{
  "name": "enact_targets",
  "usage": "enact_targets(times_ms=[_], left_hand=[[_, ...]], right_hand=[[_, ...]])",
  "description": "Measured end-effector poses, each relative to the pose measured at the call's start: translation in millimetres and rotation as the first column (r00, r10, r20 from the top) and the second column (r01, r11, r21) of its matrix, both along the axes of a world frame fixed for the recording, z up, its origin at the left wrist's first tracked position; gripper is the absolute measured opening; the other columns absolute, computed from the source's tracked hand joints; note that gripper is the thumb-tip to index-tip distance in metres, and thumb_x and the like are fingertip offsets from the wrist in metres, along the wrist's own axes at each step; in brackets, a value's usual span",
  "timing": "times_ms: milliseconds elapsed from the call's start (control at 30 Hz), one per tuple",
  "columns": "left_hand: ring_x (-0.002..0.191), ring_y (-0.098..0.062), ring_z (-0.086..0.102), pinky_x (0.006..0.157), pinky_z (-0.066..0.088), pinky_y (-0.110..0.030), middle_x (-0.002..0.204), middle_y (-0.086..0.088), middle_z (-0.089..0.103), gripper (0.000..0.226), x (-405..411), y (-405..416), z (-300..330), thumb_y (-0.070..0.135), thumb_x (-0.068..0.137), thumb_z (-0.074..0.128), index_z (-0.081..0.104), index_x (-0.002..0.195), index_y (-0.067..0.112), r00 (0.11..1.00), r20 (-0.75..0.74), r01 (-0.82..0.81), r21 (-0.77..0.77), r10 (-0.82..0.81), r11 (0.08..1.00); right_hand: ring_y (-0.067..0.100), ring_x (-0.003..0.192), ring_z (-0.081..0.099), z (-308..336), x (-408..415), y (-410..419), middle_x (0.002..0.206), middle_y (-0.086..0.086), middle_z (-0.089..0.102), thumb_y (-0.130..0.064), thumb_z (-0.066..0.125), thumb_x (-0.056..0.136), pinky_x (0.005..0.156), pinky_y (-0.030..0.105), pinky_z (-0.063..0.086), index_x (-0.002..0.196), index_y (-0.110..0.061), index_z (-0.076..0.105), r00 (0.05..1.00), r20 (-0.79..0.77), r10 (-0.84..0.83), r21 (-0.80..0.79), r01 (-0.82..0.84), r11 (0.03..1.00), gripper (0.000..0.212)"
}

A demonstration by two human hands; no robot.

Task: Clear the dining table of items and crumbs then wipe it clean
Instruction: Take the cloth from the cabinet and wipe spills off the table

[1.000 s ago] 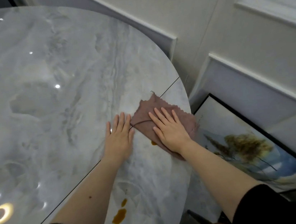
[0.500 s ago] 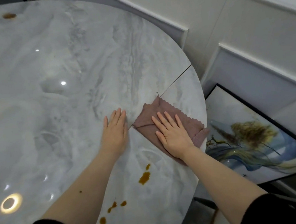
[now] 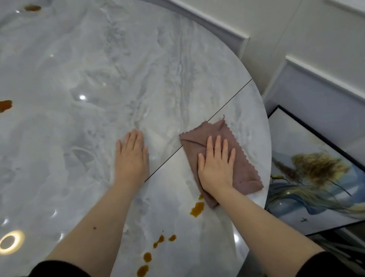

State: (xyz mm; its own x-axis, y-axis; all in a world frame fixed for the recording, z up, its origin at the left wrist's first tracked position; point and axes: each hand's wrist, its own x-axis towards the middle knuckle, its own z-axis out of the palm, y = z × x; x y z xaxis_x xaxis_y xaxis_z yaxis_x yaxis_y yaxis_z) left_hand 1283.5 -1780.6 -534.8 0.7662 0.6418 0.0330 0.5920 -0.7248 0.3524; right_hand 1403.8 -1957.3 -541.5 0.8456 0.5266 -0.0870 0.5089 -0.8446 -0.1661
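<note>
Table: a round dining table (image 3: 100,84) with a glossy grey marble top, a thin dark seam (image 3: 226,107) running across its right part to the rim.
Cloth: a folded mauve cloth (image 3: 237,154) with a zigzag edge lies flat on the table just past the seam, close to the right rim.
Right hand: the right hand (image 3: 216,166) lies palm down on the cloth, fingers straight and slightly spread, pressing it onto the marble.
Left hand: the left hand (image 3: 131,156) rests flat on the bare marble on the other side of the seam, fingers straight and together, apart from the cloth.
Stains: a brown spill (image 3: 196,209) sits just beside the cloth's near corner; a trail of smaller brown drops (image 3: 146,257) runs nearer the person; one blotch (image 3: 3,105) lies well away from the cloth, far across the table, another (image 3: 32,8) at the far edge.
Sleeves: black, pushed up both forearms.
Beyond the rim: a framed painting (image 3: 316,174) leans on the panelled wall (image 3: 302,29), to the right of the cloth.
</note>
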Motion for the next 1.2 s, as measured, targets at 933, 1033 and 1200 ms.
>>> enact_targets(times_ms=[933,1033,1200], left_hand=[[0.140,-0.031,0.030,0.115,0.011,-0.041,0.150,-0.015,0.034,0.064,-38,7,-18,0.034,0.090,0.013,0.038,0.140,0.002,0.975,0.068,0.216,-0.045,-0.213,0.975],[0.143,-0.026,0.026,0.116,0.007,-0.037,0.152,-0.010,0.031,0.069,-64,-3,-12,0.040,0.089,0.009,0.036,0.142,0.006,0.979,0.070,0.192,-0.043,-0.189,0.980],[0.145,-0.015,0.011,0.118,-0.001,-0.032,0.157,-0.002,0.017,0.072,-115,-13,-13,0.052,0.090,0.004,0.023,0.148,0.014,0.974,-0.008,0.227,-0.019,-0.227,0.974]], right_hand=[[0.012,0.146,0.002,5,12,-4,0.158,-0.008,0.010,-0.044,0.008,0.097,0.118,0.032,-0.006,0.149,-0.031,0.010,0.724,0.015,0.690,-0.027,-0.690,0.724,0.054],[0.012,0.146,0.002,5,-13,-19,0.158,-0.009,0.009,-0.044,0.008,0.097,0.118,0.033,-0.005,0.150,-0.030,0.010,0.772,0.018,0.636,-0.021,-0.635,0.772,0.055],[0.013,0.147,0.002,-1,-61,-31,0.159,-0.004,0.008,-0.042,0.005,0.096,0.119,0.035,-0.004,0.150,-0.024,0.006,0.848,0.038,0.529,-0.016,-0.529,0.849,0.058]])
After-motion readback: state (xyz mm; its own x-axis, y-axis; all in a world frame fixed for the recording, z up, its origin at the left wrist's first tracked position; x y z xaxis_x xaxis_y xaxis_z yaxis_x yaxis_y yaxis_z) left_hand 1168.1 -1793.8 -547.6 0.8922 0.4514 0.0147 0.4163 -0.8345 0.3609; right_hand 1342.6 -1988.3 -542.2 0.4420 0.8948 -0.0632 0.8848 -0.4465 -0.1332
